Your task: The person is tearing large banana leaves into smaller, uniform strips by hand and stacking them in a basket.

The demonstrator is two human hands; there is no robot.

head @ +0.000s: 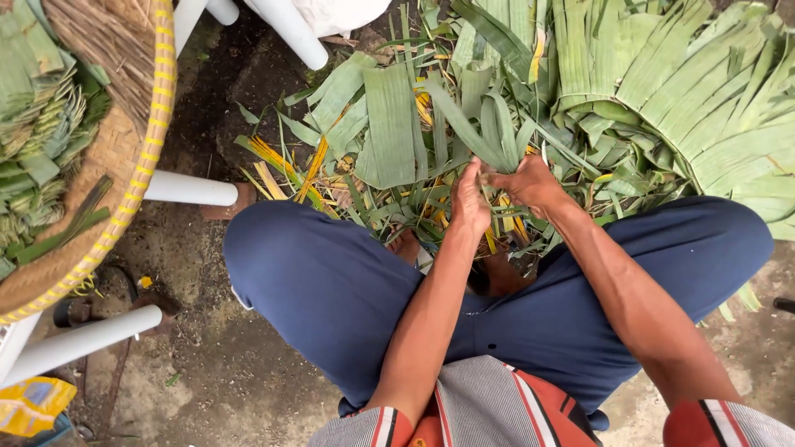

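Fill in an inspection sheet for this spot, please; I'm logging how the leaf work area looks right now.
Surface: bare, dirty concrete ground, damp-looking near the white legs.
Job's things: long green leaf strip pinched between both hands; heap of cut green leaf strips spread in front of the knees.
Clutter: yellowed leaf scraps among the green; crumpled yellow wrapper at lower left.
Grippers: left hand and right hand meet over the heap, fingers closed on the strip.
Cables: nothing seen.
Surroundings: round woven tray with yellow-banded rim holding folded leaf pieces; white tubular legs; person's blue trousers.
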